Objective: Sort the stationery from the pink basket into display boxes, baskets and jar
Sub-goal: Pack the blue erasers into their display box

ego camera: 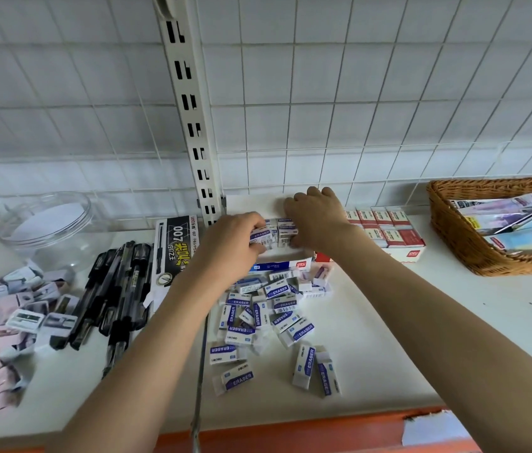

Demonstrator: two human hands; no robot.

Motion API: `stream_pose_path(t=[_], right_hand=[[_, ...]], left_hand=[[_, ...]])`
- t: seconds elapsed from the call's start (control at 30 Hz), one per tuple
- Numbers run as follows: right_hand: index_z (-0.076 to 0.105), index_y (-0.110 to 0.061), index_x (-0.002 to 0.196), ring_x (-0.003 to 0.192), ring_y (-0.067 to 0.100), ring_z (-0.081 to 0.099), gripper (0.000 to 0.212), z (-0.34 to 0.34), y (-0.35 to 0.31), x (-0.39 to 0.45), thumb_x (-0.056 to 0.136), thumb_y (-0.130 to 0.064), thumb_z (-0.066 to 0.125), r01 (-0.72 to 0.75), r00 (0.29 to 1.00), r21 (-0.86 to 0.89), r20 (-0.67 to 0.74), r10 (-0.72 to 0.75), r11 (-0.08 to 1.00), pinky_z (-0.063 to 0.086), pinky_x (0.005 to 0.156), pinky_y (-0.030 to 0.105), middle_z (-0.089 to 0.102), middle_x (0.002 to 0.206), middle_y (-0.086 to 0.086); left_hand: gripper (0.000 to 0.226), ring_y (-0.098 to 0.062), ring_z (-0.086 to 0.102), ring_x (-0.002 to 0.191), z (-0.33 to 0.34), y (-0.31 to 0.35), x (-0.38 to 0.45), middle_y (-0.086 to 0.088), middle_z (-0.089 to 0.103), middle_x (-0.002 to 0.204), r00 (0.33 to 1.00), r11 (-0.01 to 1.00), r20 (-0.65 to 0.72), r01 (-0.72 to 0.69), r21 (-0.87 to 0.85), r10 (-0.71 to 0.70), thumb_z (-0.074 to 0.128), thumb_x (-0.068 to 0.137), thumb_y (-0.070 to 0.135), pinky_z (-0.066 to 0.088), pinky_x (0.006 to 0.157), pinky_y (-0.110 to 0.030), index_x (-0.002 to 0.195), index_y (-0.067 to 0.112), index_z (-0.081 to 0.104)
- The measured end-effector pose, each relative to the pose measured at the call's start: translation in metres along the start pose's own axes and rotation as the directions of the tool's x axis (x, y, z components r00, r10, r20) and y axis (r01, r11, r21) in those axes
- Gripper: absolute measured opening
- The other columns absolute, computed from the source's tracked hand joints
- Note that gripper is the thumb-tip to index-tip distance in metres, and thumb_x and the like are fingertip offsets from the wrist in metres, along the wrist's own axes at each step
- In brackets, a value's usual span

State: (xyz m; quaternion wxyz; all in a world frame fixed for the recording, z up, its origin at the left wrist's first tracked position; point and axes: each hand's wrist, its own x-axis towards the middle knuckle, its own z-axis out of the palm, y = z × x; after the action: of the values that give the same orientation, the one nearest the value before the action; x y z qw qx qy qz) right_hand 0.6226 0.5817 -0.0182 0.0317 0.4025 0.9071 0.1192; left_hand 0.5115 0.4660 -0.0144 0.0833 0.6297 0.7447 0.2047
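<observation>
I see left hand [241, 238] pinching eraser [259, 237] over display box [277, 263], feeding rows; right hand [315, 220] fingers curled, steadying packed erasers [285, 232]; loose pile [271, 322] waits on worktop [421, 322].

Front right: bare shelf [454, 322] between erasers [267, 322] and basket [460, 237].
Left: pens [111, 289], sharpeners [6, 315], jar [45, 230] crowd the shelf.
Back: wire grid [323, 125].
</observation>
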Motion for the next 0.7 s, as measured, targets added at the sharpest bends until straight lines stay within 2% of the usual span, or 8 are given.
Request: stream_pose_path(t=[0.1,0.2,0.27,0.37,0.47,0.57,0.63,0.7], right_hand=[[0.043,-0.019,0.128,0.121,0.024,0.042,0.06,0.001,0.003,-0.006,0.079,-0.042,0.069,0.005,1.0,0.05,-0.007,-0.004,0.999,0.03,0.1,0.035,0.051,0.125,0.002],[0.039,-0.02,0.135,0.124,0.024,0.039,0.066,0.001,0.01,-0.018,0.08,-0.041,0.068,-0.026,0.999,0.126,-0.025,0.03,0.992,0.029,0.102,0.035,0.046,0.132,0.003],[0.042,-0.018,0.134,0.124,0.024,0.039,0.058,-0.001,0.013,-0.028,0.084,-0.038,0.065,-0.062,0.995,0.183,-0.063,0.075,0.981,0.03,0.102,0.035,0.048,0.132,0.003],[0.054,-0.015,0.124,0.119,0.024,0.043,0.035,-0.001,0.01,-0.046,0.091,-0.028,0.054,-0.067,0.984,0.237,-0.147,0.104,0.969,0.033,0.099,0.034,0.055,0.124,0.004],[0.062,-0.013,0.112,0.115,0.026,0.045,0.026,0.005,-0.001,-0.063,0.091,-0.016,0.047,0.015,0.985,0.284,-0.167,0.034,0.959,0.035,0.097,0.035,0.06,0.115,0.005],[0.065,-0.012,0.102,0.102,0.025,0.048,0.024,0.014,-0.005,-0.074,0.091,-0.012,0.043,0.138,0.979,0.3,-0.185,-0.085,0.944,0.034,0.093,0.03,0.064,0.106,0.005],[0.066,-0.011,0.102,0.102,0.023,0.046,0.026,0.016,-0.004,-0.077,0.09,-0.012,0.043,0.168,0.974,0.308,-0.196,-0.111,0.936,0.03,0.094,0.026,0.065,0.108,0.004],[0.066,-0.012,0.107,0.105,0.021,0.045,0.027,0.015,-0.002,-0.08,0.09,-0.013,0.044,0.183,0.973,0.309,-0.196,-0.125,0.933,0.028,0.096,0.024,0.063,0.112,0.002]], left_hand=[[0.039,-0.022,0.06,0.103,0.005,0.003,0.018,-0.007,0.063,0.12,1.0,0.998,0.008,-0.027,0.057,0.027,0.066,0.086,0.016,0.045,0.093,-0.033,0.124,0.017,0.057],[0.038,-0.023,0.061,0.099,0.014,0.003,0.026,-0.01,0.063,0.114,0.994,0.985,0.091,-0.068,0.158,0.054,0.065,0.087,0.011,0.047,0.091,-0.033,0.123,0.014,0.058],[0.037,-0.024,0.06,0.099,0.018,0.002,0.027,-0.011,0.061,0.114,0.986,0.97,0.151,-0.1,0.221,0.067,0.063,0.087,0.01,0.047,0.091,-0.032,0.124,0.014,0.057],[0.039,-0.024,0.06,0.098,0.025,0.001,0.028,-0.01,0.062,0.111,0.979,0.941,0.177,-0.149,0.304,0.098,0.061,0.087,0.005,0.044,0.083,-0.029,0.123,0.018,0.058],[0.033,-0.023,0.061,0.088,0.024,0.005,0.029,-0.008,0.064,0.096,0.972,0.904,0.207,-0.187,0.384,0.113,0.06,0.087,0.003,0.045,0.073,-0.027,0.117,0.016,0.059],[0.029,-0.019,0.059,0.077,0.019,0.008,0.029,-0.004,0.059,0.082,0.961,0.857,0.222,-0.251,0.451,0.165,0.06,0.086,0.002,0.051,0.07,-0.031,0.113,0.011,0.052],[0.034,-0.018,0.055,0.069,0.018,0.008,0.029,-0.002,0.051,0.073,0.954,0.844,0.225,-0.283,0.455,0.199,0.054,0.086,-0.004,0.049,0.064,-0.03,0.116,0.008,0.046],[0.029,-0.019,0.05,0.069,0.017,0.007,0.031,0.001,0.042,0.067,0.952,0.854,0.237,-0.282,0.437,0.194,0.048,0.089,-0.002,0.043,0.063,-0.031,0.117,0.007,0.048]])
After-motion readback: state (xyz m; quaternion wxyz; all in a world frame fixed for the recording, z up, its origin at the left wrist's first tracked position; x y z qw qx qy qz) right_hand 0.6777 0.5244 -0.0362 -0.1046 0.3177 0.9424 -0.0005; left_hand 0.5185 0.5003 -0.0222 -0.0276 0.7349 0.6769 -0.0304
